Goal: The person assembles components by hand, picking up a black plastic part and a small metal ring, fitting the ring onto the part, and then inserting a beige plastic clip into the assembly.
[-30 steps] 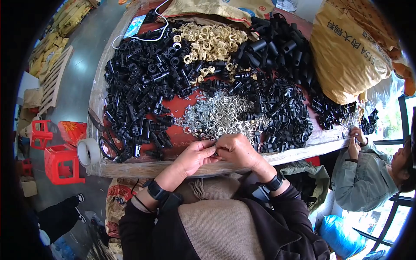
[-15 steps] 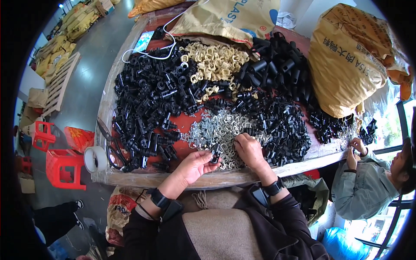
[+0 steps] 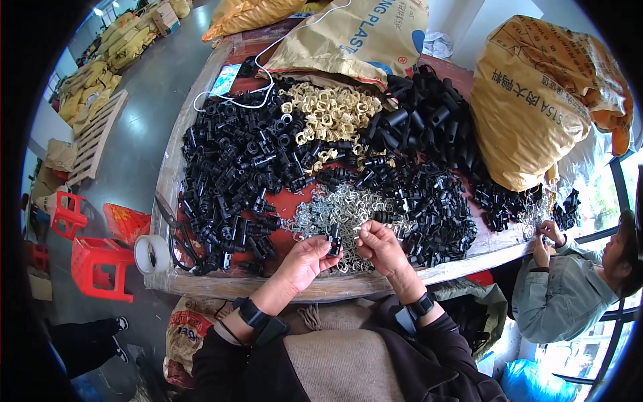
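Near the table's front edge, my left hand (image 3: 307, 261) is closed on a small black plastic part (image 3: 334, 242), held upright between thumb and fingers. Just to its right, my right hand (image 3: 380, 248) pinches a small metal piece (image 3: 357, 228), too small to make out fully. Both hands are over a pile of silvery metal clips (image 3: 345, 204) and do not touch each other. Small black plastic pieces (image 3: 439, 218) are heaped to the right, and larger black fittings (image 3: 234, 161) to the left. Beyond the metal lie cream-coloured plastic rings (image 3: 331, 110).
Black tubes (image 3: 429, 114) and a large yellow sack (image 3: 529, 100) are at the back right. A white cable (image 3: 269, 67) runs to a lit phone (image 3: 226, 79). Scissors (image 3: 179, 234) and a tape roll (image 3: 153, 254) sit at the left edge. A co-worker (image 3: 569, 288) works at right.
My right hand has lifted from the metal pile with a small piece between its fingertips. My left hand still holds the black part. The whole view has shifted slightly.
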Action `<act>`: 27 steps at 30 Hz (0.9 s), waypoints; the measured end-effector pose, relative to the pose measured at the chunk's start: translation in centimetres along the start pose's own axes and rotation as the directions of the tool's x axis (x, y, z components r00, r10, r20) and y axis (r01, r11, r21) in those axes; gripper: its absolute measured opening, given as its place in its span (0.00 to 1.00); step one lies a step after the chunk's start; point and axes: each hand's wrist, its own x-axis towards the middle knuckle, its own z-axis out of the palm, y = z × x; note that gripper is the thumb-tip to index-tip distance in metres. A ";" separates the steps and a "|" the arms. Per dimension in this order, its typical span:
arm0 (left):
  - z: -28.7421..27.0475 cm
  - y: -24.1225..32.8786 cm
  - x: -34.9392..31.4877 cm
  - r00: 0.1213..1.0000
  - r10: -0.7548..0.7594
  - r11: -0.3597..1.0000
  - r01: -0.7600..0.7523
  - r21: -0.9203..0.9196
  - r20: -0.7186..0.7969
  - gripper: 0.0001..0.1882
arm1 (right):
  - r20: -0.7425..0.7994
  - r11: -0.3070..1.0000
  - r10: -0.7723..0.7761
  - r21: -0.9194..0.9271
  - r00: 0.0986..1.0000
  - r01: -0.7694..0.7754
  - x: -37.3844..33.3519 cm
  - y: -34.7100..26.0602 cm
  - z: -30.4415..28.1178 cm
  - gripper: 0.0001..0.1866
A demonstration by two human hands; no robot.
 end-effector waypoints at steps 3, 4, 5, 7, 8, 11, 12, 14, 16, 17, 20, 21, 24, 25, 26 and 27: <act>0.2 0.1 0.0 0.998 0.036 0.999 -0.035 -0.005 0.044 0.07 | 0.099 0.984 0.121 0.116 0.988 -0.132 -0.5 0.4 1.0 0.03; 0.5 0.2 -0.1 0.997 0.031 1.000 -0.031 0.003 0.070 0.08 | 0.150 0.966 0.172 0.170 0.974 -0.196 -0.6 0.4 1.0 0.04; 0.8 0.3 -0.3 0.995 0.025 1.000 -0.027 0.010 0.095 0.10 | 0.148 0.965 0.173 0.173 0.974 -0.198 -0.7 0.5 0.9 0.04; 0.8 0.5 -0.3 0.993 0.016 1.000 -0.018 0.017 0.118 0.11 | 0.233 0.912 0.300 0.215 0.925 -0.350 -0.6 0.7 0.4 0.04; 0.6 0.6 -0.3 0.985 -0.022 0.998 0.012 0.061 0.171 0.11 | 0.278 0.876 0.359 0.231 0.891 -0.424 -0.7 0.8 0.2 0.04; 0.2 0.8 -0.1 0.958 -0.099 0.987 0.060 0.151 0.270 0.13 | 0.232 0.909 0.320 0.199 0.919 -0.366 -0.8 1.2 0.6 0.04; 0.2 0.8 -0.1 0.967 -0.100 0.990 0.073 0.123 0.234 0.12 | 0.210 0.925 0.297 0.180 0.931 -0.335 -0.8 1.3 0.7 0.04; 0.0 0.7 0.0 0.981 -0.103 0.993 0.093 0.066 0.163 0.12 | 0.148 0.980 0.172 0.072 0.974 -0.184 -0.9 1.7 1.1 0.04; -0.2 0.7 0.1 0.986 -0.090 0.996 0.088 0.025 0.140 0.11 | 0.074 0.978 -0.112 -0.169 0.991 0.123 -1.0 1.9 1.6 0.03; -0.4 0.7 0.1 0.990 -0.080 0.997 0.082 -0.014 0.118 0.11 | 0.074 0.978 -0.110 -0.170 0.991 0.121 -1.0 1.7 1.6 0.03; -0.6 0.6 0.1 0.992 -0.083 0.994 0.089 -0.063 0.094 0.10 | 0.478 0.143 -0.497 -0.778 0.724 0.612 -1.3 0.6 2.0 0.02; -0.6 0.5 0.0 0.991 -0.093 0.992 0.100 -0.072 0.093 0.09 | 0.477 0.144 -0.497 -0.779 0.725 0.611 -1.3 0.7 1.9 0.02; -0.3 0.7 -0.2 0.991 -0.105 0.991 0.111 -0.080 0.082 0.09 | 0.463 0.069 -0.503 -0.820 0.730 0.568 -1.4 0.8 1.6 0.04; 0.0 0.9 -0.3 0.992 -0.105 0.991 0.111 -0.079 0.074 0.09 | 0.461 0.069 -0.505 -0.822 0.730 0.566 -1.3 0.9 1.4 0.04; 0.1 1.0 -0.3 0.992 -0.105 0.991 0.110 -0.078 0.066 0.08 | 0.312 0.378 -0.463 -0.777 0.829 0.504 -1.3 1.0 1.0 0.04; 0.1 1.1 -0.3 0.992 -0.108 0.991 0.113 -0.077 0.067 0.08 | 0.180 0.649 -0.369 -0.653 0.912 0.391 -1.2 1.1 0.7 0.04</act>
